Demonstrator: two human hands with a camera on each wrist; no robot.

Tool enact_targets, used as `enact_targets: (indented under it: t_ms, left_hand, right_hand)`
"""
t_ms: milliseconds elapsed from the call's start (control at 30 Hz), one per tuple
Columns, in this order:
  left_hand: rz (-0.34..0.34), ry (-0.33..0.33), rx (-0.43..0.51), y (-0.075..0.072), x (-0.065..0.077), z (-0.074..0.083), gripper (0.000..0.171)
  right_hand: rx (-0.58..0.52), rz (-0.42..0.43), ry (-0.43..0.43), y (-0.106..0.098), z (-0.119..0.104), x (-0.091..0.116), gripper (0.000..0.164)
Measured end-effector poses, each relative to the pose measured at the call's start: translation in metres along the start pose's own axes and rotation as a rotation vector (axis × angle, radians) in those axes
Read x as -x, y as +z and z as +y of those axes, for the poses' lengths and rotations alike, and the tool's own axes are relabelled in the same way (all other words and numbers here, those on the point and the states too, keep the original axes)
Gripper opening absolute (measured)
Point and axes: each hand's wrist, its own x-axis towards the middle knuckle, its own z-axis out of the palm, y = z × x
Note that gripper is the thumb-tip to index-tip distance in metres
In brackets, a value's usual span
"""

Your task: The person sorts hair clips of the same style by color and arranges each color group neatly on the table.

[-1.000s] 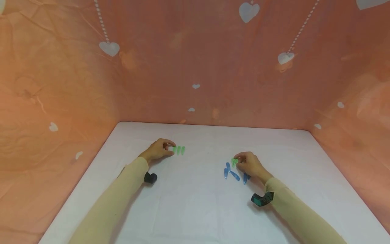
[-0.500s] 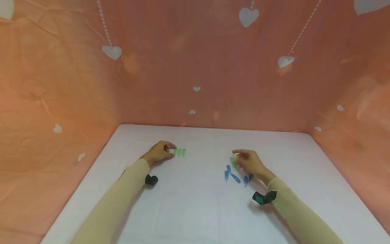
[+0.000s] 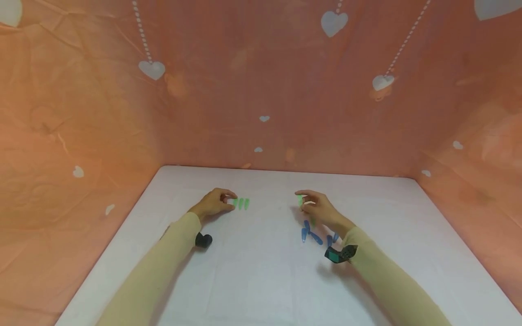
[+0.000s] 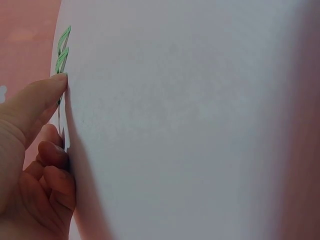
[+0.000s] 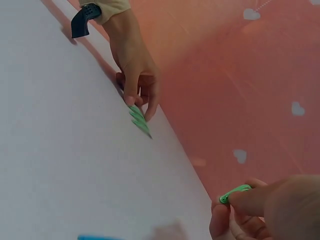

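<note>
Lifting grip: the right grip [image 3: 324,212] pinches a raised green clip [image 5: 236,193] between thumb and finger, clear of the counter [image 3: 253,271].
Just changed: a second ago this grip was down among green pieces beside the blue ones; now it has risen with one and shifted toward the far edge and the row.
Steady grip: the left grip [image 3: 213,201] is where it was, thumb and finger pinching the leftmost green clip [image 3: 235,203] at its ends, on the counter.
Green row: that clip plus two more green clips [image 3: 241,203], side by side and nearly parallel with slim gaps.
Green remainder: at least one other green clip [image 3: 312,221] lies below the right grip, partly hidden.
Blue clips: five [image 3: 316,238], three bunched together, two nearer the right wrist and partly covered; neither grip holds any.
Meaning for the work: the raised clip now belongs to neither cluster, so this looks like mid-carry; the row still counts three, and the green remainder suggests that side is unfinished.
</note>
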Motion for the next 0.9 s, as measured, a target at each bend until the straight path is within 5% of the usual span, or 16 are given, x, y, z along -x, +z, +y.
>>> enact_targets:
  t_ms: [900]
  left_hand:
    - [-0.008, 0.023, -0.041, -0.002, -0.001, 0.002, 0.038]
  right_hand:
    - [-0.028, 0.016, -0.043, 0.060, -0.009, -0.053, 0.042]
